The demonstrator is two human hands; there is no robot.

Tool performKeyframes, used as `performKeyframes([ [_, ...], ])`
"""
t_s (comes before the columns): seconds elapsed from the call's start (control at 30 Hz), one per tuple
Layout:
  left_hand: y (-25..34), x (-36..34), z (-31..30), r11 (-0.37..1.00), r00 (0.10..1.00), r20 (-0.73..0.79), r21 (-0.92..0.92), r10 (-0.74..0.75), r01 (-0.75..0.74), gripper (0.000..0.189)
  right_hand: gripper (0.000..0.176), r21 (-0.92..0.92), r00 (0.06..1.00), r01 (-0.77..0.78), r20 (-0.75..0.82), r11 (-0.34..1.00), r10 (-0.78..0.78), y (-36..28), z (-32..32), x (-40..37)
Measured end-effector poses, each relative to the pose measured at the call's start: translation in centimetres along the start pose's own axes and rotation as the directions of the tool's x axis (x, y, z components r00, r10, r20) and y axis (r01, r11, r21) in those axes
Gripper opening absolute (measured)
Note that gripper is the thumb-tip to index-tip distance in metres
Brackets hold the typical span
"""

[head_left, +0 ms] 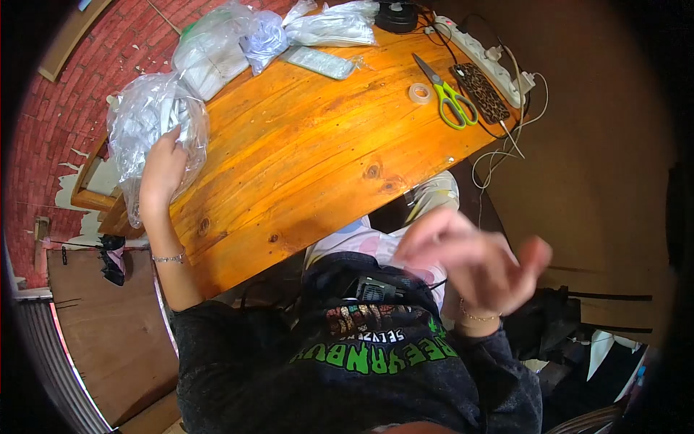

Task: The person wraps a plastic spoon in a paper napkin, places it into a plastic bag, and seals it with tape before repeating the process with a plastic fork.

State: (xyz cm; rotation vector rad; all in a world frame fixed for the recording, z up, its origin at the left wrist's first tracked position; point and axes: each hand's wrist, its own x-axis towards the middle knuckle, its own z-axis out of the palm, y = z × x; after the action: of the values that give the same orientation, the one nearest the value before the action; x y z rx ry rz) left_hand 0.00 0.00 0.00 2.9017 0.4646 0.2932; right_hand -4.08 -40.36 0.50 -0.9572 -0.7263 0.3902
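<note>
At the table's left end, my left hand [165, 163] reaches into a clear plastic bag [134, 116] that holds white and silvery pieces. Its fingers are closed against the white pieces [170, 112] near the bag's mouth; what exactly they grip is hard to make out. My right hand [481, 264] is raised over my lap, off the table's front edge. Motion blurs it, but its thumb and fingers are apart and nothing shows in them.
Along the wooden table's [311, 152] back lie more plastic bags [210, 58] and a flat clear-wrapped pack [322, 62]. To the right are green-handled scissors [455, 105], a tape roll [419, 92], a leopard-print phone [481, 94] on a cable, and a power strip [484, 61].
</note>
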Motion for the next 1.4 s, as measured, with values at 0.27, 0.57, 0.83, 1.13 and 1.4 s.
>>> performKeyframes([
  [0.27,3.6,-0.1,-1.1,0.958,0.992,0.084,-0.277,0.094,-0.068,0.034,0.118,0.356,0.778,0.424,0.328,0.833,-0.536,-2.0,7.8,2.7],
  [0.57,12.0,-5.6,1.6,0.236,0.887,0.124,-0.972,0.445,0.017,0.043,0.082,0.447,0.718,0.411,0.378,0.795,-0.584,-0.2,5.7,3.3],
  [0.83,15.7,-12.3,6.2,-0.371,0.877,0.187,-0.852,0.443,0.369,0.043,0.038,0.714,0.984,0.014,-0.134,0.7,0.117,7.6,1.0,5.2],
  [1.13,16.2,-12.9,7.9,-0.332,0.941,0.275,-0.884,0.199,0.329,0.032,0.065,0.802,0.994,-0.101,0.053,0.589,0.098,1.6,5.0,5.1],
  [1.4,15.2,-12.6,8.2,-0.299,0.966,0.224,-0.92,0.126,0.253,0.03,0.07,0.846,0.819,0.139,0.194,0.515,-0.54,2.5,7.2,5.1],
])
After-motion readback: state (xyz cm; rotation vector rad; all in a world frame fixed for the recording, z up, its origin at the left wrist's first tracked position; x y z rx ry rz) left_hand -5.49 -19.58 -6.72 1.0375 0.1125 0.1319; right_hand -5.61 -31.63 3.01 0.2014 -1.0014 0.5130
